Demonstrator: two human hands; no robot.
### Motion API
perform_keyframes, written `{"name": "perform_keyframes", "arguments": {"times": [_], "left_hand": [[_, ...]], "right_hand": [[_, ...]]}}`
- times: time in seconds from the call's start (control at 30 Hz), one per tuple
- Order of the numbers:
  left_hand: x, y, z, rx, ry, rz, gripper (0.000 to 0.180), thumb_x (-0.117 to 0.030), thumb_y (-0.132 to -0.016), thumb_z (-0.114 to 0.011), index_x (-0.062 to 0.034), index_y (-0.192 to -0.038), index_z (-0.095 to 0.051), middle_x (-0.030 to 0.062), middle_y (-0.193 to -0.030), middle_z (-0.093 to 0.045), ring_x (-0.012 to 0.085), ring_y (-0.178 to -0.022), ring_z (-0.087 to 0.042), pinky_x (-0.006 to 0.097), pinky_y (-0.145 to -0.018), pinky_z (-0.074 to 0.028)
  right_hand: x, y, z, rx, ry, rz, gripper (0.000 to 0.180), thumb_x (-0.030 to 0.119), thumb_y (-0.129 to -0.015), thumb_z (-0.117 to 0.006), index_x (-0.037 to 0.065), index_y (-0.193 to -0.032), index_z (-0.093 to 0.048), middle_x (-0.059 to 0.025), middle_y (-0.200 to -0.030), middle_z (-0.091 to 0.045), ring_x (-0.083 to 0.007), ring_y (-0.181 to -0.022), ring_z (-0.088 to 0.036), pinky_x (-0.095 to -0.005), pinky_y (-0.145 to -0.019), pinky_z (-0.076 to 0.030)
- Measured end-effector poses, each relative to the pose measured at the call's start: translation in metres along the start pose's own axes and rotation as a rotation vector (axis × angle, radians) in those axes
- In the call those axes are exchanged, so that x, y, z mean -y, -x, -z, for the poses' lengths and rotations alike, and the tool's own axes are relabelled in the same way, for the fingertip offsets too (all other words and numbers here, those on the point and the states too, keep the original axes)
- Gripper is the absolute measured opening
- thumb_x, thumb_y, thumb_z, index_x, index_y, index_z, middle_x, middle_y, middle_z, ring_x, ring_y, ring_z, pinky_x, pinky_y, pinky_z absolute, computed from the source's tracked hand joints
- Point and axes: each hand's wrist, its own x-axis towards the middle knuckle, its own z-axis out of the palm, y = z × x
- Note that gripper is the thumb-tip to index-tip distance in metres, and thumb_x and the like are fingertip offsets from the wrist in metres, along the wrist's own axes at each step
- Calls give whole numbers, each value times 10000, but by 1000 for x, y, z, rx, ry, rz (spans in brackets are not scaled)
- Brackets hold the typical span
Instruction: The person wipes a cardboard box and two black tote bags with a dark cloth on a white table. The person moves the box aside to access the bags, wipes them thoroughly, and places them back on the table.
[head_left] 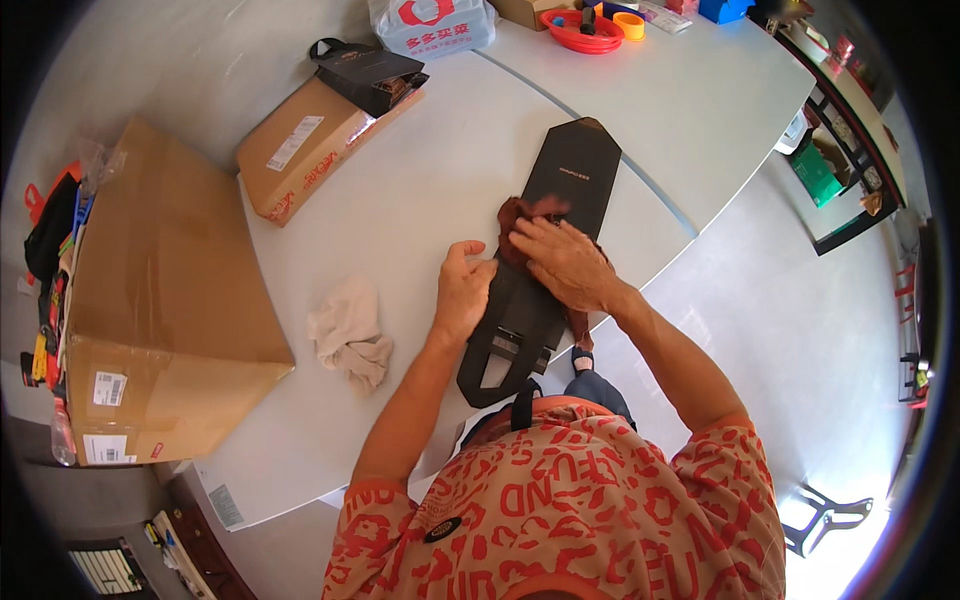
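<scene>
Nearest the person, the black handles of a flat black paper bag (pixel 545 250) hang at the edge of the white surface (pixel 430 200), just above a patterned orange shirt. The bag lies flat on the surface, running away from the person. The left hand (pixel 462 290) rests on the bag's left edge, fingers loosely curled and holding nothing that can be made out. The right hand (pixel 568 262) lies spread, palm down, pressing a reddish-brown cloth (pixel 520 218) against the middle of the bag. To the left, well apart, a crumpled beige cloth (pixel 350 330) sits on the surface. Further left stands a large cardboard box (pixel 160 300). Beyond, a flat brown parcel (pixel 300 155) carries a small black bag (pixel 368 72), and a red tray (pixel 585 30) lies at the far edge.
</scene>
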Motion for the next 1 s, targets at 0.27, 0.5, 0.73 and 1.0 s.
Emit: {"name": "perform_keyframes", "arguments": {"times": [0.27,0.5,0.73,1.0], "left_hand": [[8,-15,5,47,422,177,380,-33,-828,-594,57,-1191,-527,144,-947,-645,181,-789,-631,293,-682,-529],[-1,-9,3,18,230,159,273,-3,-847,-587,46,-1116,-585,122,-914,-663,160,-785,-645,271,-671,-540],[15,-16,6,160,422,126,220,-23,-899,-539,52,-1098,-596,106,-904,-670,157,-791,-645,268,-690,-536],[27,-15,-12,-93,-89,-209,213,-48,-927,-515,39,-1104,-596,167,-918,-695,275,-770,-682,359,-695,-537]], "right_hand": [[15,40,-19,28,-284,262,424,24,-891,-570,187,-1282,-593,-8,-1396,-520,-258,-1386,-376,-476,-1169,-229],[22,55,24,557,-1005,-267,229,95,-951,-500,121,-1144,-621,-93,-1128,-667,-293,-1083,-610,-440,-961,-453],[30,27,-27,-397,-55,216,378,70,-839,-623,77,-1217,-606,-118,-1209,-607,-321,-1215,-535,-437,-990,-427],[18,59,-14,-64,-281,328,348,46,-843,-597,99,-1186,-624,-58,-1224,-594,-289,-1224,-494,-428,-1010,-393]]}}
